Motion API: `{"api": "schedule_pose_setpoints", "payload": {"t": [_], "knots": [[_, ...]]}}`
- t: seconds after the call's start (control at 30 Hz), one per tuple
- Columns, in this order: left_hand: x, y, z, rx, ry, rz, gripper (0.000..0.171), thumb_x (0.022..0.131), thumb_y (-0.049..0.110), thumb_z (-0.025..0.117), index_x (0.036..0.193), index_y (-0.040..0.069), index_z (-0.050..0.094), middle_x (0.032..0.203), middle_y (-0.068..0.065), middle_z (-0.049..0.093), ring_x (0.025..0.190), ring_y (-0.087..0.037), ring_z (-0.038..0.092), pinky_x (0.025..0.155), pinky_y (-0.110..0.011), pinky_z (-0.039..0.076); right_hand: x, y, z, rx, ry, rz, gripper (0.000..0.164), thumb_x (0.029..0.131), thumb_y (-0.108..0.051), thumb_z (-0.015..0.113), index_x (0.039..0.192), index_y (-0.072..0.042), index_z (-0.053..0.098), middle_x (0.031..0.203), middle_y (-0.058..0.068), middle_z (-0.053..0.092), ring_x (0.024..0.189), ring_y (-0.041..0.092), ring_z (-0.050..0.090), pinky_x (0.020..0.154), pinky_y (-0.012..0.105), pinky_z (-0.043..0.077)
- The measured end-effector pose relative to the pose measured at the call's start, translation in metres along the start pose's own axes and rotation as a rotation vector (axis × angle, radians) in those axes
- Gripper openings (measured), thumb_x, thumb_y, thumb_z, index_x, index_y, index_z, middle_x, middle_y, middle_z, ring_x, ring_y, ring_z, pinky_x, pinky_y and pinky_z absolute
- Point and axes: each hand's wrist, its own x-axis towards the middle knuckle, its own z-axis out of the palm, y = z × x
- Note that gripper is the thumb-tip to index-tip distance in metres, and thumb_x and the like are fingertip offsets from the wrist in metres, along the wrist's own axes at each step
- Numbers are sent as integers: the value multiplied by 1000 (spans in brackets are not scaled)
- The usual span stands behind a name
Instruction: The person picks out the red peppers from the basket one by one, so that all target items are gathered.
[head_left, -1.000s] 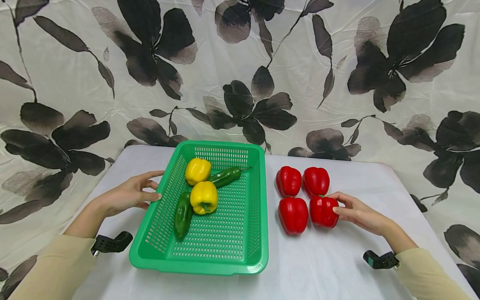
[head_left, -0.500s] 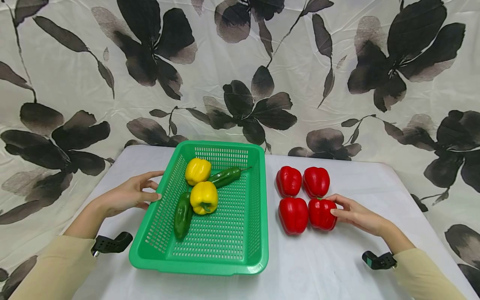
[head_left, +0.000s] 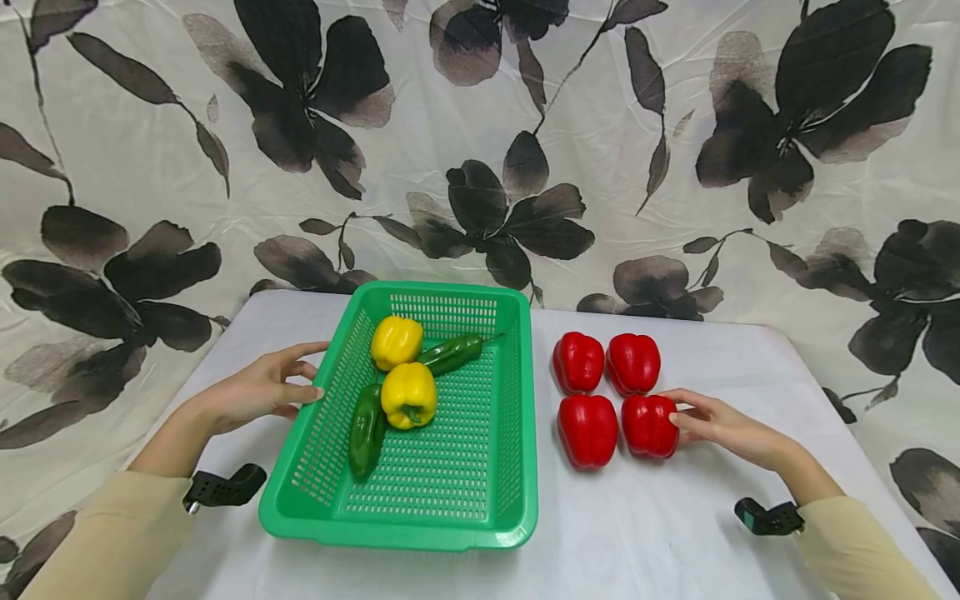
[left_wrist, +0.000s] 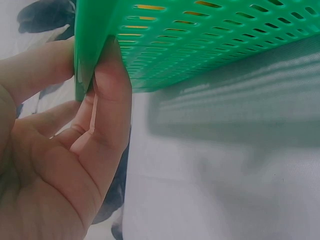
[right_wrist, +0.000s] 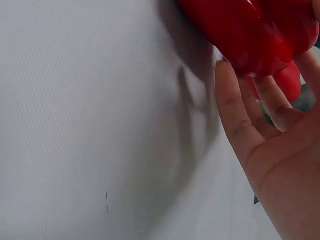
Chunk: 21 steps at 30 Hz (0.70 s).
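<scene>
At the left rim of a green plastic basket [head_left: 510,500], my left hand [head_left: 258,387] pinches the edge, thumb inside and fingers outside. The left wrist view shows fingers behind the rim [left_wrist: 92,45]. Inside the basket lie two yellow bell peppers [head_left: 408,396] and two long green peppers [head_left: 366,433]. To its right, several red bell peppers [head_left: 587,431] form a two-by-two group on the table. My right hand [head_left: 723,427] holds the near right red bell pepper [head_left: 647,427] from its right side with thumb and fingertips. In the right wrist view, fingertips [right_wrist: 227,75] touch or nearly touch its underside.
A white cloth covers the table [head_left: 720,533]. Behind it hangs a floral curtain [head_left: 637,150], close to the table's back edge. A black wrist camera [head_left: 768,517] sits on the right forearm and another [head_left: 225,485] on the left.
The held red bell pepper has shifted and turned slightly; its green stem no longer shows in the head view. My right hand moved a little left, then back right. My left hand and the basket stay still.
</scene>
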Motion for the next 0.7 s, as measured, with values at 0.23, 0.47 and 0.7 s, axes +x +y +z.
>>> {"api": "schedule_pose_setpoints", "payload": {"t": [0.23,0.47,0.7], "knots": [[1,-1,0,2,-2,-3,81,86,13,63,148,8,10,112,-24,46,87,-28,63,75,-42,56,-2,4,-3,54,-38,-53,51,95,-26,47,141,-8,32,138,19,34,113,26,50,89,39,50],[2,1,-1,9,0,-8,81,86,13,63,148,8,10,113,-25,46,87,-28,63,75,-43,56,-4,5,-5,130,-82,-98,49,94,-19,47,139,-7,32,133,13,37,112,12,50,89,35,51],[1,1,-1,16,2,-10,81,87,14,63,148,7,10,113,-25,46,88,-28,62,75,-43,56,-4,6,-3,180,-110,-71,54,94,-19,47,141,-3,26,135,12,37,114,12,48,92,34,49]]}}
